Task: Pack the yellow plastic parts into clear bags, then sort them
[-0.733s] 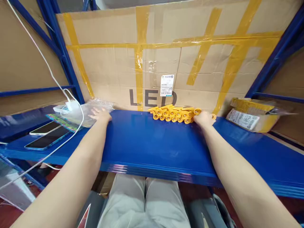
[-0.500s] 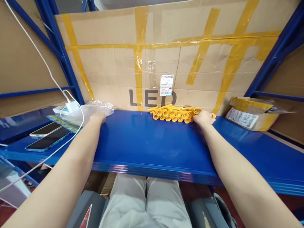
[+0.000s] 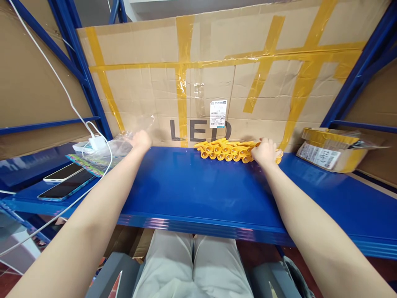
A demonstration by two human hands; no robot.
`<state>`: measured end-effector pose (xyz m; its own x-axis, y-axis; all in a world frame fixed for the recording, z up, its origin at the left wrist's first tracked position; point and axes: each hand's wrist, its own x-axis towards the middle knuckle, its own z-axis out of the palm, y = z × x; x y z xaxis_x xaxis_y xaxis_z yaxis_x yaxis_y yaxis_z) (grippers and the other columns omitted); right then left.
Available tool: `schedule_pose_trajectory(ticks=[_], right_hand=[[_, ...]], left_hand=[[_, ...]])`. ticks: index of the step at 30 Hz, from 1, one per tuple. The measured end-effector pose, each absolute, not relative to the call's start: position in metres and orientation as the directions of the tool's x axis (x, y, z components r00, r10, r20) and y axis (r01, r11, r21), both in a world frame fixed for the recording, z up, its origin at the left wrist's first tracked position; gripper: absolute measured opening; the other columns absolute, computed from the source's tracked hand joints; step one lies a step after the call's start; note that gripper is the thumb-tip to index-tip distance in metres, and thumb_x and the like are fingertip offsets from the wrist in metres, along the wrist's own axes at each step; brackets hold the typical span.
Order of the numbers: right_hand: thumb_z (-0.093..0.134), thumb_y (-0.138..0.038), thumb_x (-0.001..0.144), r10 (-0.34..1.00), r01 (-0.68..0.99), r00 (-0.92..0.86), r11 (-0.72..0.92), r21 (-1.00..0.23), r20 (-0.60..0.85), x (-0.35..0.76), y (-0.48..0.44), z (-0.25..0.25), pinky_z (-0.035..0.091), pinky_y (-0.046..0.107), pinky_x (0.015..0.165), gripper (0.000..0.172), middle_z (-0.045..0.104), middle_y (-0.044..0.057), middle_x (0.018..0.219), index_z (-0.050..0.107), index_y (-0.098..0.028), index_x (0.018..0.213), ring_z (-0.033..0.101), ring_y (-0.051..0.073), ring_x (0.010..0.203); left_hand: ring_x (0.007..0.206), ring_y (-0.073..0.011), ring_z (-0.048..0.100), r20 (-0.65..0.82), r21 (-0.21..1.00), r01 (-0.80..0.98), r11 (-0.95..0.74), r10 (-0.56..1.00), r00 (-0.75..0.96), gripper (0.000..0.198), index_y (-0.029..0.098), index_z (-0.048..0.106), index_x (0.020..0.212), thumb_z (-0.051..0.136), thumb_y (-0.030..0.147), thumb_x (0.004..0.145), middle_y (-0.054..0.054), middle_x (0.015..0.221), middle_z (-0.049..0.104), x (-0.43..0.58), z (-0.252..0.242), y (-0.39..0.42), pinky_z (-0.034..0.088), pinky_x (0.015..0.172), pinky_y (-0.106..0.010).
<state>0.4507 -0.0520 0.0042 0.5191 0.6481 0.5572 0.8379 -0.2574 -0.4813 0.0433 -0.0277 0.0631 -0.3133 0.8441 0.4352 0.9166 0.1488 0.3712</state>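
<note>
A row of several yellow plastic parts (image 3: 225, 150) lies at the back of the blue shelf (image 3: 201, 190), against the cardboard wall. My right hand (image 3: 264, 152) rests on the right end of that row, fingers curled over the pieces. My left hand (image 3: 141, 140) is closed on a clear plastic bag (image 3: 132, 131), one corner of which stands up from the pile of bags at the back left. Both arms reach straight forward over the shelf.
Taped cardboard marked LED (image 3: 217, 87) backs the shelf. Two phones (image 3: 63, 182), a white charger (image 3: 94, 142) with its cable and a patterned card lie at the left. A taped carton (image 3: 330, 149) sits at the right. Blue rack posts frame both sides.
My left hand has closed on a clear bag and lifted its corner toward the right. My right hand has slid slightly further onto the yellow parts.
</note>
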Motion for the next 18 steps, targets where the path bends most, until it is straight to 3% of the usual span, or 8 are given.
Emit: schedule_pose_trajectory(ticks=[1, 3, 7, 9, 12, 15, 18], right_hand=[[0.044, -0.012, 0.075, 0.645, 0.836, 0.522, -0.259, -0.483, 0.558, 0.451, -0.051, 0.003, 0.028, 0.061, 0.101, 0.044, 0.057, 0.02, 0.12, 0.056, -0.01, 0.117, 0.046, 0.033, 0.118], [0.044, -0.012, 0.075, 0.63, 0.836, 0.525, -0.253, -0.487, 0.573, 0.452, -0.05, 0.001, 0.027, 0.062, 0.102, 0.044, 0.057, 0.021, 0.12, 0.056, -0.009, 0.117, 0.047, 0.033, 0.118], [0.042, -0.013, 0.074, 0.568, 0.858, 0.486, -0.168, -0.485, 0.664, 0.453, -0.048, -0.002, 0.024, 0.064, 0.103, 0.047, 0.055, 0.021, 0.125, 0.054, -0.009, 0.119, 0.046, 0.034, 0.12], [0.042, -0.014, 0.073, 0.536, 0.884, 0.431, -0.09, -0.458, 0.726, 0.452, -0.046, -0.003, 0.022, 0.065, 0.104, 0.05, 0.052, 0.021, 0.131, 0.052, -0.01, 0.122, 0.043, 0.034, 0.123], [0.042, -0.015, 0.074, 0.508, 0.927, 0.315, 0.015, -0.374, 0.802, 0.445, -0.046, -0.002, 0.021, 0.066, 0.105, 0.053, 0.047, 0.021, 0.137, 0.049, -0.013, 0.127, 0.041, 0.033, 0.126], [0.041, -0.017, 0.077, 0.515, 0.962, 0.17, 0.097, -0.254, 0.84, 0.433, -0.048, -0.001, 0.02, 0.066, 0.106, 0.053, 0.047, 0.02, 0.138, 0.047, -0.014, 0.129, 0.041, 0.032, 0.127], [0.039, -0.018, 0.079, 0.53, 0.979, -0.009, 0.176, -0.099, 0.848, 0.416, -0.052, -0.002, 0.019, 0.065, 0.107, 0.053, 0.048, 0.019, 0.138, 0.046, -0.015, 0.132, 0.041, 0.031, 0.128]], left_hand=[[0.129, -0.0408, 0.045, 0.457, 0.386, 0.903, 0.191, 0.811, -0.367, 0.038, -0.001, 0.058, 0.121, 0.047, 0.011, 0.086, -0.023, 0.123, 0.061, 0.051, 0.066, -0.029, 0.011, 0.106, -0.073], [0.136, -0.0342, 0.038, 0.563, 0.379, 0.919, 0.106, 0.762, -0.32, 0.051, 0.014, 0.053, 0.134, 0.044, 0.007, 0.084, -0.014, 0.138, 0.054, 0.066, 0.067, -0.033, 0.01, 0.114, -0.065], [0.146, -0.0252, 0.021, 0.635, 0.197, 0.969, -0.15, 0.773, -0.01, 0.072, 0.025, 0.044, 0.143, 0.039, 0.002, 0.075, -0.004, 0.154, 0.036, 0.088, 0.05, -0.046, 0.002, 0.117, -0.06], [0.147, -0.0245, 0.014, 0.568, 0.097, 0.969, -0.227, 0.812, 0.133, 0.079, 0.025, 0.041, 0.146, 0.037, 0.0, 0.071, -0.002, 0.155, 0.033, 0.092, 0.035, -0.051, -0.001, 0.115, -0.063], [0.148, -0.0264, 0.006, 0.289, 0.008, 0.948, -0.318, 0.908, 0.302, 0.079, 0.024, 0.046, 0.142, 0.037, 0.0, 0.068, -0.002, 0.159, 0.021, 0.088, 0.016, -0.054, 0.005, 0.115, -0.062], [0.147, -0.0287, 0.001, 0.104, -0.023, 0.939, -0.342, 0.934, 0.343, 0.078, 0.029, 0.051, 0.138, 0.037, 0.0, 0.067, 0.001, 0.159, 0.017, 0.081, 0.008, -0.054, 0.004, 0.112, -0.067], [0.147, -0.0284, 0.001, 0.046, -0.031, 0.942, -0.335, 0.941, 0.336, 0.078, 0.032, 0.051, 0.137, 0.035, 0.001, 0.068, 0.002, 0.159, 0.016, 0.076, 0.009, -0.054, 0.002, 0.11, -0.069]])
